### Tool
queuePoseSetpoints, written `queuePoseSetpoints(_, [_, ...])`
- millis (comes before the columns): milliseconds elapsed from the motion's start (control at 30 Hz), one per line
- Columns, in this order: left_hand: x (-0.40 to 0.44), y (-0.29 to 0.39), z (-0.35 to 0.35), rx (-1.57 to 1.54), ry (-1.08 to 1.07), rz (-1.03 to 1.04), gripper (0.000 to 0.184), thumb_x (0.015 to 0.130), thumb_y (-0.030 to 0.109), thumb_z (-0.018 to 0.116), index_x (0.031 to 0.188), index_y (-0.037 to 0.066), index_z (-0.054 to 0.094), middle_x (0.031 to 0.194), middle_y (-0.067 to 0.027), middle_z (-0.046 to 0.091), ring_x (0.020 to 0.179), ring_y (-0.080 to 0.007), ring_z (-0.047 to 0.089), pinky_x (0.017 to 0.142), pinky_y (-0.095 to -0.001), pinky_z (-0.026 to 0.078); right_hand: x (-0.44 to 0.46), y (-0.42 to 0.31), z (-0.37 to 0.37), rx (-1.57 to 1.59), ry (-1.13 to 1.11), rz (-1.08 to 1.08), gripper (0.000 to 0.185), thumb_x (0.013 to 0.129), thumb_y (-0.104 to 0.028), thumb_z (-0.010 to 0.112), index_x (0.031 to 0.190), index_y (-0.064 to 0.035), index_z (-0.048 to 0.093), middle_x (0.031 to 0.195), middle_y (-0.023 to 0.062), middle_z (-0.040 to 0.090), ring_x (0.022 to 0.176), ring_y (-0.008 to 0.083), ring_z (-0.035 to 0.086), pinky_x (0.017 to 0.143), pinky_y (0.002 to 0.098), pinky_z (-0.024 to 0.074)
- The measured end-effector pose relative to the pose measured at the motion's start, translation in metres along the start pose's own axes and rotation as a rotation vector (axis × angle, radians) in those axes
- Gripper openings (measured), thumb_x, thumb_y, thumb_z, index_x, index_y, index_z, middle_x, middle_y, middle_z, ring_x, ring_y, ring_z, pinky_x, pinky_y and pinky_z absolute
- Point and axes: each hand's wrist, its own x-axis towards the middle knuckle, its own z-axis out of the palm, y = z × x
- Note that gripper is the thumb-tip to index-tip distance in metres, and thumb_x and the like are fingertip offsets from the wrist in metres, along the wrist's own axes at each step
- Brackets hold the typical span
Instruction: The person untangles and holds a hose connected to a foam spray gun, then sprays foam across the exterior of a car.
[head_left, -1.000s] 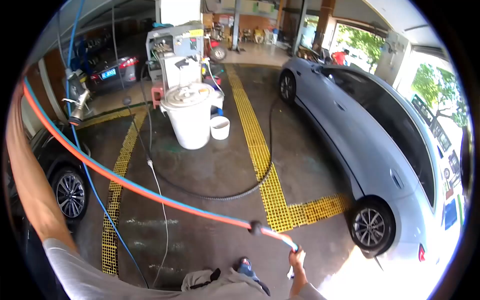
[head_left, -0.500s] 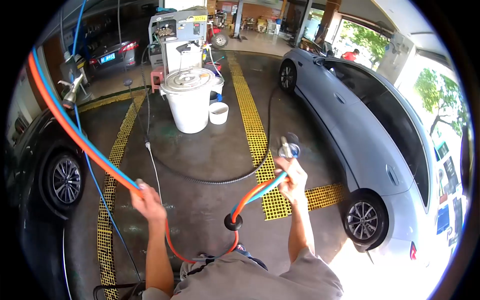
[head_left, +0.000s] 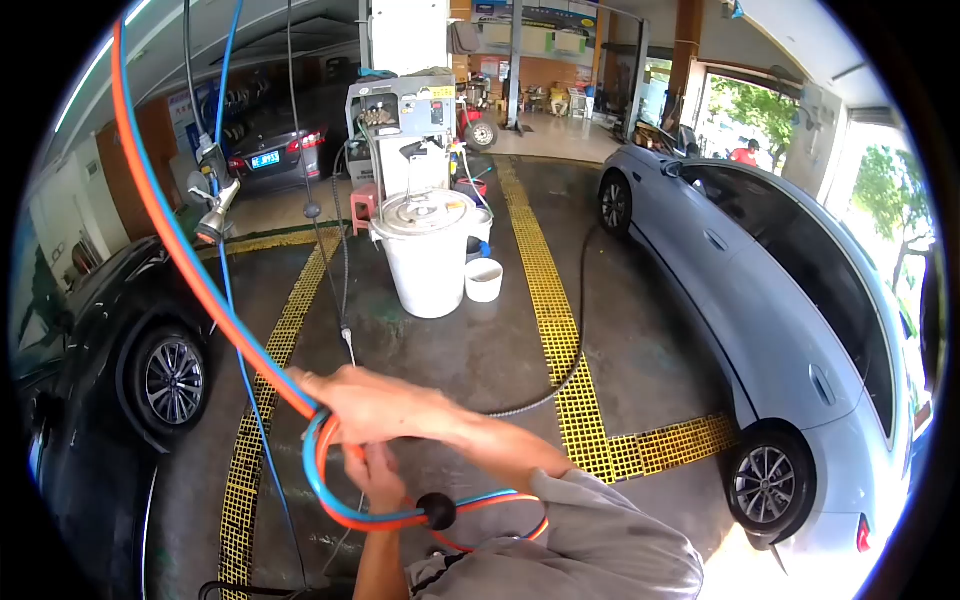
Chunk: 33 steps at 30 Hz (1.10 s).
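An orange hose and a blue hose [head_left: 205, 292] run together from the upper left down to my hands, then bend into a tight loop. My right hand [head_left: 385, 405] reaches across to the left, closed around the hoses at the top of this loop. Just below it, my left hand [head_left: 378, 482] is closed on the hoses too, its fingertips partly hidden by the right hand. A black ball [head_left: 437, 511] sits on the hoses to the right of my left hand. The metal fitting at the hose end is hidden.
A silver-blue car [head_left: 760, 290] stands on the right, a black car [head_left: 150, 340] on the left. Ahead are a lidded white bin [head_left: 425, 255], a small white bucket [head_left: 484, 281] and a grey machine [head_left: 400, 110]. A spray gun [head_left: 215, 215] hangs at left; a black cable [head_left: 584, 310] crosses the floor.
My right hand has swung left across my body to meet my left hand, which is now lower. The hoses have bent into a loop. The view has tilted up.
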Motion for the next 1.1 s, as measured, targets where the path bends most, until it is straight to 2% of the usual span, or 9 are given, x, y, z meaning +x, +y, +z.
queuePoseSetpoints(233, [0.023, 0.006, -0.097, 0.329, -0.230, -0.135, 0.019, 0.101, 0.018, 0.059, 0.111, 0.002, 0.054, 0.067, 0.0009, 0.052, 0.054, -0.0063, 0.049, 0.047, -0.0231, 0.037, 0.023, 0.013, 0.058, 0.207, 0.026, 0.064, 0.029, 0.078, -0.004, 0.071, 0.102, 0.0067, 0.058, 0.080, 0.0279, 0.067, 0.080, 0.0454, 0.068, 0.069, 0.0482, 0.0543])
queuePoseSetpoints(367, [0.091, 0.084, -0.130, 0.788, -1.075, -0.163, 0.042, 0.087, 0.009, 0.072, 0.123, -0.004, 0.057, 0.100, -0.0154, 0.071, 0.091, -0.0240, 0.071, 0.081, -0.0350, 0.056, 0.031, 0.034, 0.064, 0.152, 0.219, 0.111, 0.028, 0.079, -0.009, 0.070, 0.101, 0.0019, 0.057, 0.085, 0.0224, 0.069, 0.082, 0.0462, 0.067, 0.072, 0.0531, 0.0542])
queuePoseSetpoints(433, [0.129, 0.154, -0.113, 1.039, -0.733, -0.318, 0.033, 0.088, 0.010, 0.070, 0.119, 0.000, 0.066, 0.116, -0.0151, 0.070, 0.101, -0.0198, 0.068, 0.087, -0.0338, 0.053, 0.029, 0.033, 0.055, 0.032, 0.220, 0.153, 0.030, 0.079, -0.007, 0.070, 0.102, 0.0000, 0.053, 0.085, 0.0220, 0.068, 0.085, 0.0450, 0.066, 0.069, 0.0510, 0.0531])
queuePoseSetpoints(533, [0.206, 0.198, -0.124, 0.660, -0.041, 0.074, 0.050, 0.103, 0.032, 0.055, 0.142, 0.000, 0.053, 0.136, -0.0178, 0.059, 0.120, -0.0262, 0.060, 0.101, -0.0361, 0.048, 0.032, 0.044, 0.055, -0.093, 0.266, 0.197, 0.039, 0.077, -0.007, 0.070, 0.109, -0.0017, 0.048, 0.094, 0.0219, 0.068, 0.087, 0.0445, 0.067, 0.071, 0.0523, 0.0548])
queuePoseSetpoints(633, [0.283, 0.251, -0.090, 0.345, -0.068, 0.304, 0.069, 0.108, 0.044, 0.029, 0.155, -0.006, 0.021, 0.158, -0.0250, 0.032, 0.149, -0.0341, 0.029, 0.122, -0.0464, 0.025, 0.035, 0.048, 0.057, -0.093, 0.264, 0.209, 0.042, 0.077, -0.007, 0.071, 0.112, -0.0021, 0.049, 0.091, 0.0205, 0.067, 0.084, 0.0439, 0.066, 0.070, 0.0513, 0.0550])
queuePoseSetpoints(667, [0.314, 0.263, -0.082, 0.276, -0.054, 0.337, 0.065, 0.107, 0.047, 0.028, 0.145, -0.005, 0.043, 0.132, -0.0231, 0.060, 0.133, -0.0310, 0.051, 0.114, -0.0419, 0.037, 0.036, 0.046, 0.058, -0.106, 0.271, 0.197, 0.043, 0.076, -0.007, 0.071, 0.113, -0.0023, 0.049, 0.090, 0.0200, 0.067, 0.083, 0.0435, 0.066, 0.070, 0.0510, 0.0550])
queuePoseSetpoints(733, [0.339, 0.309, -0.037, -0.074, -0.313, 0.136, 0.080, 0.099, 0.048, 0.051, 0.150, -0.008, 0.024, 0.144, -0.0328, 0.041, 0.116, -0.0439, 0.058, 0.088, -0.0557, 0.056, 0.034, 0.045, 0.065, -0.108, 0.323, 0.142, 0.046, 0.074, -0.006, 0.073, 0.114, -0.0030, 0.050, 0.088, 0.0185, 0.067, 0.082, 0.0426, 0.066, 0.068, 0.0509, 0.0547])
queuePoseSetpoints(833, [0.391, 0.344, 0.011, 0.145, -0.331, 0.310, 0.056, 0.101, 0.044, 0.053, 0.117, -0.009, 0.048, 0.109, -0.0240, 0.060, 0.091, -0.0358, 0.063, 0.077, -0.0479, 0.056, 0.038, 0.046, 0.081, -0.060, 0.395, 0.119, 0.046, 0.074, -0.007, 0.074, 0.114, -0.0036, 0.050, 0.089, 0.0182, 0.067, 0.083, 0.0426, 0.066, 0.068, 0.0512, 0.0543])
queuePoseSetpoints(1100, [0.428, 0.332, 0.070, 0.335, -0.212, 0.479, 0.050, 0.101, 0.043, 0.053, 0.111, -0.006, 0.052, 0.096, -0.0183, 0.057, 0.081, -0.0288, 0.059, 0.070, -0.0424, 0.051, 0.070, 0.071, 0.103, 0.048, 0.288, 0.068, 0.061, 0.073, -0.007, 0.077, 0.125, -0.0043, 0.047, 0.097, 0.0153, 0.065, 0.087, 0.0391, 0.066, 0.071, 0.0485, 0.0547])
